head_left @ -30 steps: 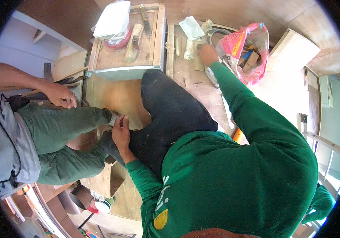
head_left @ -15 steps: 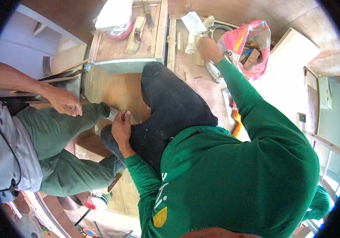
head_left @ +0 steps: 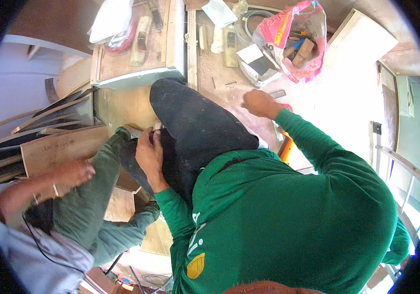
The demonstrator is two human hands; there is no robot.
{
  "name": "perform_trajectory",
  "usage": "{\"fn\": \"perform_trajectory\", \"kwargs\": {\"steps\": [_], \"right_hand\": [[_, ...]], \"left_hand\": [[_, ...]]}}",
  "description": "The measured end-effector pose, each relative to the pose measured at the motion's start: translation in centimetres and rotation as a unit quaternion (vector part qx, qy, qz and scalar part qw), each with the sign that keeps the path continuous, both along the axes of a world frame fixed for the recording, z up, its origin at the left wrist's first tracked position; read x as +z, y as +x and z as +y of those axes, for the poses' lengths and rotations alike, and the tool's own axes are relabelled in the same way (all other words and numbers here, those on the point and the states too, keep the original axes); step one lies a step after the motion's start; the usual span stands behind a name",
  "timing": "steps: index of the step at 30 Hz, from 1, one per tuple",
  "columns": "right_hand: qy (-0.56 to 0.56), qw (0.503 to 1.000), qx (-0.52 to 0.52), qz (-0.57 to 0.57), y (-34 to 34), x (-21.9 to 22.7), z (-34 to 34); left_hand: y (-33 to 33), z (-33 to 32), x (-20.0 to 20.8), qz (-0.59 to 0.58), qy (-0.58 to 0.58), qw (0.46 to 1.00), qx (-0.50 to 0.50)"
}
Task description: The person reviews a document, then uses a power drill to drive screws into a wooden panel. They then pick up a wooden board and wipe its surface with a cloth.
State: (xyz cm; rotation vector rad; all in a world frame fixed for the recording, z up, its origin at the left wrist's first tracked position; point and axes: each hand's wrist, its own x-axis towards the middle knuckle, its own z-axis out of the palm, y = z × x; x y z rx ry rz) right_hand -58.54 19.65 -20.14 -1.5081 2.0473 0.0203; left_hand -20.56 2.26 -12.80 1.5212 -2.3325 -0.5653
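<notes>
My left hand (head_left: 150,156) rests over my dark-trousered left leg, its fingers curled together; whatever may be in them is too small to make out. Out to the right, my right hand (head_left: 262,104) is closed over the pale work surface (head_left: 210,100), and its fingers hide any content. Just beyond it lies a small grey metal piece (head_left: 277,93). A tool with an orange handle (head_left: 287,149) sits below my right wrist, partly covered by my sleeve. Farther off are a wooden hand plane (head_left: 230,46) and a few thin nail-like bits (head_left: 230,84).
A pink and white sack (head_left: 291,32) holds wood offcuts and tools. Another plane (head_left: 140,41) and a plastic bag (head_left: 112,22) lie on a wooden box (head_left: 171,61). At left, a co-worker's hand (head_left: 75,174) hovers over green trousers (head_left: 90,206), near stacked wood strips (head_left: 48,115).
My right hand has come back toward me from beside the wooden plane. My left hand stays over my leg. The co-worker's hand has moved lower and is blurred; the view has shifted.
</notes>
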Motion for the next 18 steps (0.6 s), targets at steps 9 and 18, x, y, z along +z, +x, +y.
{"fn": "perform_trajectory", "kwargs": {"steps": [9,18], "right_hand": [[0.092,0.995,-0.030,-0.001,-3.3,-1.9,6.7],[0.142,0.989,0.046,-0.003,-3.2,-4.2,7.5]], "left_hand": [[-6.6,-5.6,4.4,0.175,0.175,0.968,-0.050],[-7.5,-15.3,1.1,0.283,0.677,0.622,-0.274]]}}
